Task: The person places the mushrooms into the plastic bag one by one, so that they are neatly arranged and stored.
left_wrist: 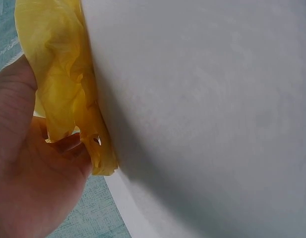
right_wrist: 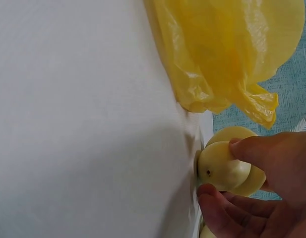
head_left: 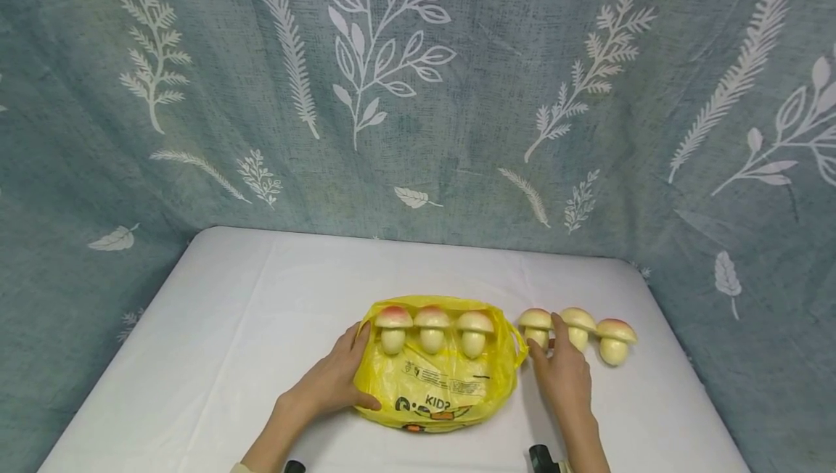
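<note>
A yellow plastic bag [head_left: 451, 379] with printing lies on the table. On its upper part, three toy mushrooms with pinkish caps are lined up: the left mushroom [head_left: 393, 341], the middle mushroom [head_left: 432, 340] and the right mushroom [head_left: 473, 342]. My left hand [head_left: 329, 379] holds the bag's left side, thumb and fingers about the crumpled plastic [left_wrist: 68, 84]. Right of the bag, my right hand [head_left: 563, 371] grips a mushroom [right_wrist: 222, 166], its thumb on the pale stem and its fingers on the other side. That mushroom's cap [head_left: 535, 317] shows beside the hand in the head view.
Two more mushrooms stand right of my right hand: a nearer mushroom [head_left: 578, 321] and a farther mushroom [head_left: 614, 342]. A bag handle loop [head_left: 520, 346] sticks out toward the right hand. The white table [head_left: 261, 313] ends at a green leaf-patterned curtain [head_left: 457, 168].
</note>
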`<state>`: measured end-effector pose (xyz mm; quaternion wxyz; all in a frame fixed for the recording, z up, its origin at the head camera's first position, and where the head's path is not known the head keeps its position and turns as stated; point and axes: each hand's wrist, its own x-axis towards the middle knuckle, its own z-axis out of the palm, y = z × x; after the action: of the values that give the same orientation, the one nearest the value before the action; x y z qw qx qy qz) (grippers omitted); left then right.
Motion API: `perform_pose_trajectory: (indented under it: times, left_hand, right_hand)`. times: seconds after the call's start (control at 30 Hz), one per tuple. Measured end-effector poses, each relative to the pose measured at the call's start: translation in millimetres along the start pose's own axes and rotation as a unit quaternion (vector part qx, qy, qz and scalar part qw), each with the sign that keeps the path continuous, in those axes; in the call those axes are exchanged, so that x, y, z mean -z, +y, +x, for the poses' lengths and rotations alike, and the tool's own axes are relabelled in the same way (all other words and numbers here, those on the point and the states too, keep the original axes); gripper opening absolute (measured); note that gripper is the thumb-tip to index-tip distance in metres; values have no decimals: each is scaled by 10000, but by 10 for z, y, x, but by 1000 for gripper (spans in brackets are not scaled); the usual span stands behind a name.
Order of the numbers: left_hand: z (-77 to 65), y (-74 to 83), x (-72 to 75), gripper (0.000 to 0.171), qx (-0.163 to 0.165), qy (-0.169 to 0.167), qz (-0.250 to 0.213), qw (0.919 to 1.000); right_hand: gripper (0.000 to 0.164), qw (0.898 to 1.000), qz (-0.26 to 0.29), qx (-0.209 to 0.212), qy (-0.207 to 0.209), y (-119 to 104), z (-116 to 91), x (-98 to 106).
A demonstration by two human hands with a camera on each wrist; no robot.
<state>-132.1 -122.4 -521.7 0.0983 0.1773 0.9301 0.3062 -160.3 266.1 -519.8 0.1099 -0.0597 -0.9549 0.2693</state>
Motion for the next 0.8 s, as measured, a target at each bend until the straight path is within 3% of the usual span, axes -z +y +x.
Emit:
perform_pose_trajectory:
  times: [0.57,0.8]
  left_hand:
    - [5,-14,-15,129,-10,31,-52,10000]
    - [4,-13,-17,129,-30,47,-44,10000]
  right_hand:
    - [65,9997,200,-165,24,-19,-22,22]
    - [64,9991,392,-41,177,-16,-56,37]
